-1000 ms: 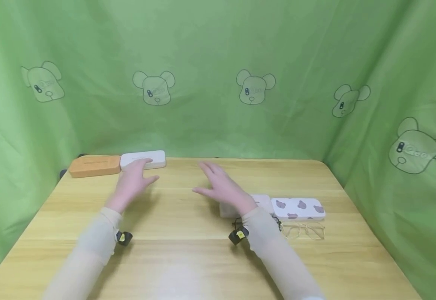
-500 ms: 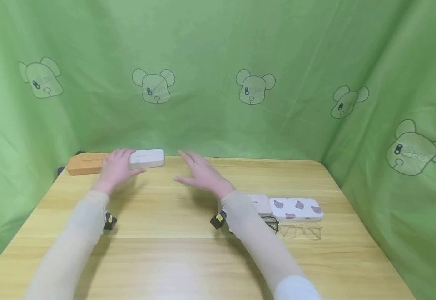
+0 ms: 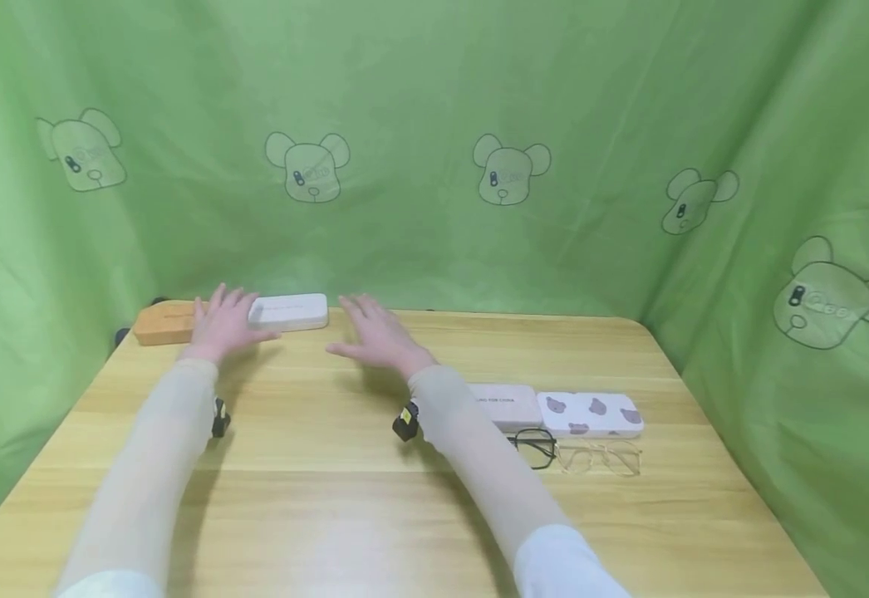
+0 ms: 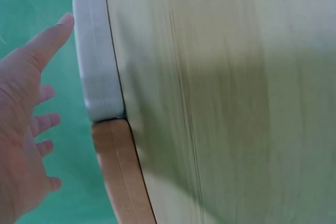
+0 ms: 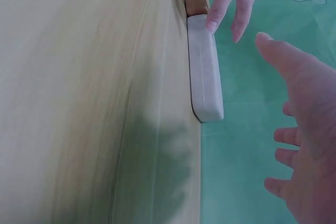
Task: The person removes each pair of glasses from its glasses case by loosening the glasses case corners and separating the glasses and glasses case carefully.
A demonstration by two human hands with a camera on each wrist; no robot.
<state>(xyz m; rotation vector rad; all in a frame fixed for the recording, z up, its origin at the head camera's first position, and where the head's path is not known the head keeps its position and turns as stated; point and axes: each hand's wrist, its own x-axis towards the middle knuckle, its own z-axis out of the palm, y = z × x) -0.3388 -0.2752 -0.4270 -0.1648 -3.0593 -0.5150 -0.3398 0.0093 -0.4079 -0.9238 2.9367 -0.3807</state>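
At the table's back left, an orange glasses case (image 3: pixel 165 322) lies end to end with a white glasses case (image 3: pixel 290 311). Fingers spread, my left hand (image 3: pixel 223 326) hovers where the two meet, hiding part of the orange one. In the left wrist view the thumb (image 4: pixel 58 27) appears beside the white case (image 4: pixel 97 51); contact cannot be told. My right hand (image 3: pixel 376 335), fingers extended and holding nothing, is just right of the white case. The right wrist view has a gap between that hand (image 5: pixel 315 124) and the white case (image 5: pixel 205 72).
Further right lie a pale pink case (image 3: pixel 508 407), partly behind my right sleeve, and a white case with bear prints (image 3: pixel 590 414). Before them rest black-framed glasses (image 3: pixel 535 448) and gold-framed glasses (image 3: pixel 606 458). A green curtain (image 3: pixel 419 249) surrounds the wooden table (image 3: pixel 315 515).
Both hands have moved left and toward the back of the table. My left hand went from the white case toward the orange one. The cases and glasses stay in place.
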